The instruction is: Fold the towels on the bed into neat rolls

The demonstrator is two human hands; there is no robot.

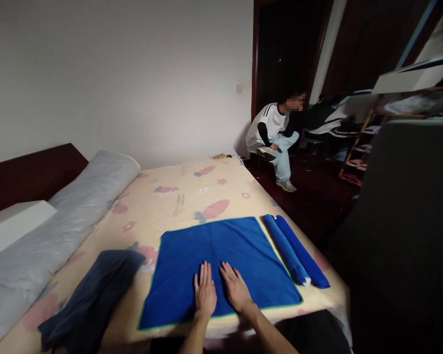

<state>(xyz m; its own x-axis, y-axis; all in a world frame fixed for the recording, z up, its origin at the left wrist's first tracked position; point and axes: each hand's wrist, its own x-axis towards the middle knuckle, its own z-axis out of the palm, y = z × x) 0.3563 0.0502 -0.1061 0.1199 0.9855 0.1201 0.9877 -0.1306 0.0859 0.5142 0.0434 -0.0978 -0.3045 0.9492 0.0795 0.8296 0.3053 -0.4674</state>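
On my feed both hands are palm-down on the blue towel (225, 246), which lies flat on the bedsheet (192, 196) nr the bed's near edge, its green hem showing. My L hand (205, 295) presses nr the towel's mid, fingers straight & mostly together, outer one a bit apart. My R hand (238, 291) is just beside it, also flat, fingers extended w/ a small gap at the outer side. Neither hand grips anything; a strip of towel shows btwn them.

R of the towel, two blue rolls, the inner roll (286, 248) & outer roll (302, 250), lie side by side along the bed's R edge. L of the towel, a dark blue cloth (96, 295) sits bunched, apart from it. Grey bedding (77, 211) runs along the bed's L side, w/ a white box (18, 223) by it & the headboard (33, 172) behind. Past the far R corner, a person (273, 132) sits nr the doorway (288, 54).
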